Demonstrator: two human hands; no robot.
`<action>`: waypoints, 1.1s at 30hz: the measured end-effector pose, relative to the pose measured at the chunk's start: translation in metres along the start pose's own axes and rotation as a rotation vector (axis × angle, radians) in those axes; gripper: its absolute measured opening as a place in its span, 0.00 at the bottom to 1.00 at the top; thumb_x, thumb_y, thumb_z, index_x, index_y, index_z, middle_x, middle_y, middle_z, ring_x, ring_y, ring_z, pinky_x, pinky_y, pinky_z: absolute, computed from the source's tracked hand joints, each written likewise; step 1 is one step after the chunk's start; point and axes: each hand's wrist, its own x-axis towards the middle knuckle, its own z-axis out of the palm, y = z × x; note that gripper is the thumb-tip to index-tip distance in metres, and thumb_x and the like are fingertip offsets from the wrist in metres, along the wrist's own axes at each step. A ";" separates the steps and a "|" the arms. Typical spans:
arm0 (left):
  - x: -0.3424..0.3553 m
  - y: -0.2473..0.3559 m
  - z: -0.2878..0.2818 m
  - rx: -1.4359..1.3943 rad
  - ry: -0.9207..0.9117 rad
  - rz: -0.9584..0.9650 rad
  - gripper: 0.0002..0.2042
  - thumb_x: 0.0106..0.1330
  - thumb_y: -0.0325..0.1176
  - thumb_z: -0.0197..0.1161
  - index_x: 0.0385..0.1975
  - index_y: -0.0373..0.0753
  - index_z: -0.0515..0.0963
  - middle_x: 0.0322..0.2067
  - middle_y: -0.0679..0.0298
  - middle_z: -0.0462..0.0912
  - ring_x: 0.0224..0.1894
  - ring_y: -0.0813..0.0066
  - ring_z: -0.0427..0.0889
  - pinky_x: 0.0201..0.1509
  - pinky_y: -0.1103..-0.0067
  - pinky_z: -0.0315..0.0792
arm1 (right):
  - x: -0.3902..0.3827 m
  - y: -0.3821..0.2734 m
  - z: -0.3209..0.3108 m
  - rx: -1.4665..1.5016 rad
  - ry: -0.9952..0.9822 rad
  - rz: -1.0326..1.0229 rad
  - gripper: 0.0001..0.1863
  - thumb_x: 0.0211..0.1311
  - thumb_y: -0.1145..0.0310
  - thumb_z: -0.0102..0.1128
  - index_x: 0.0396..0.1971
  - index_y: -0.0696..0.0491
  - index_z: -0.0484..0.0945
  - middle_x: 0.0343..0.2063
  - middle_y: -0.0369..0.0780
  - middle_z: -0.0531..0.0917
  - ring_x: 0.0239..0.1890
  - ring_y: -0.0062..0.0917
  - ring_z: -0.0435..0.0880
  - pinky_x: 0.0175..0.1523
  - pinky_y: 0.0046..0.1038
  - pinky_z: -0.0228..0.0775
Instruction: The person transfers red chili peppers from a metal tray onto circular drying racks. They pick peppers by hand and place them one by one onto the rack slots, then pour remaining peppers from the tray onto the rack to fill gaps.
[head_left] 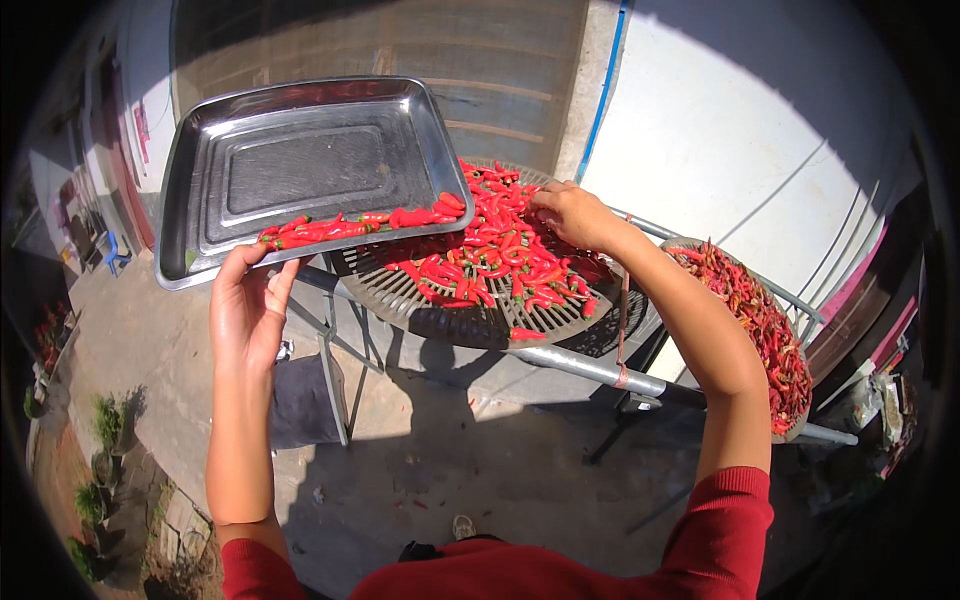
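Observation:
My left hand (253, 305) grips the near rim of a rectangular metal tray (310, 170), held tilted toward me. Along the tray's lower side lies a row of red chili peppers (330, 231). To the right, a round slatted rack (395, 295) carries a loose heap of fresh red chilies (505, 235). At the far right of this heap is my right hand (575, 213), its fingers curled down at the chilies; whatever lies between the fingertips is hidden.
Metal poles (590, 366) support the rack. Farther right, another round rack holds darker, dried-looking chilies (745, 320). A white wall (740, 120) stands behind. Below left are a dark cloth-like panel (305, 400) on a metal frame, a blue chair (115, 252) and potted plants (90, 500).

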 end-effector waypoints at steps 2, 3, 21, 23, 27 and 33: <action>0.001 0.001 -0.003 0.012 -0.009 -0.006 0.13 0.65 0.25 0.55 0.44 0.21 0.71 0.47 0.44 0.78 0.51 0.47 0.79 0.52 0.74 0.82 | 0.013 0.003 0.008 0.216 0.044 -0.123 0.14 0.66 0.67 0.55 0.49 0.53 0.78 0.45 0.44 0.80 0.51 0.40 0.76 0.57 0.37 0.67; 0.002 0.002 -0.005 0.014 -0.014 -0.004 0.13 0.65 0.25 0.55 0.44 0.21 0.71 0.48 0.44 0.78 0.51 0.47 0.79 0.52 0.74 0.82 | 0.021 -0.003 0.008 0.324 0.065 -0.186 0.14 0.67 0.66 0.55 0.49 0.53 0.78 0.47 0.44 0.80 0.52 0.40 0.76 0.58 0.37 0.66; -0.012 -0.011 0.024 -0.019 0.071 -0.017 0.08 0.63 0.25 0.58 0.40 0.30 0.73 0.41 0.56 0.80 0.45 0.66 0.82 0.49 0.75 0.82 | 0.057 0.077 0.029 0.418 -0.161 -0.075 0.19 0.58 0.55 0.66 0.47 0.48 0.82 0.45 0.45 0.81 0.50 0.39 0.78 0.57 0.35 0.69; -0.014 -0.013 0.017 -0.010 0.097 0.008 0.07 0.63 0.25 0.58 0.39 0.31 0.73 0.42 0.57 0.79 0.46 0.67 0.81 0.49 0.74 0.82 | 0.069 0.095 0.037 0.394 -0.135 -0.103 0.17 0.59 0.57 0.65 0.46 0.48 0.82 0.44 0.44 0.81 0.48 0.38 0.79 0.55 0.34 0.70; -0.016 -0.019 0.013 0.004 0.121 0.054 0.06 0.63 0.25 0.59 0.37 0.32 0.73 0.42 0.58 0.80 0.45 0.67 0.82 0.49 0.74 0.82 | 0.074 0.130 0.042 0.230 -0.112 0.004 0.12 0.60 0.63 0.63 0.42 0.49 0.83 0.40 0.45 0.83 0.44 0.38 0.82 0.49 0.35 0.73; -0.029 -0.011 0.001 -0.011 0.164 0.050 0.07 0.65 0.28 0.59 0.39 0.32 0.75 0.43 0.58 0.81 0.45 0.69 0.82 0.50 0.76 0.81 | 0.066 0.116 0.019 0.221 -0.106 0.036 0.14 0.61 0.60 0.62 0.43 0.50 0.82 0.39 0.46 0.83 0.44 0.38 0.82 0.49 0.35 0.73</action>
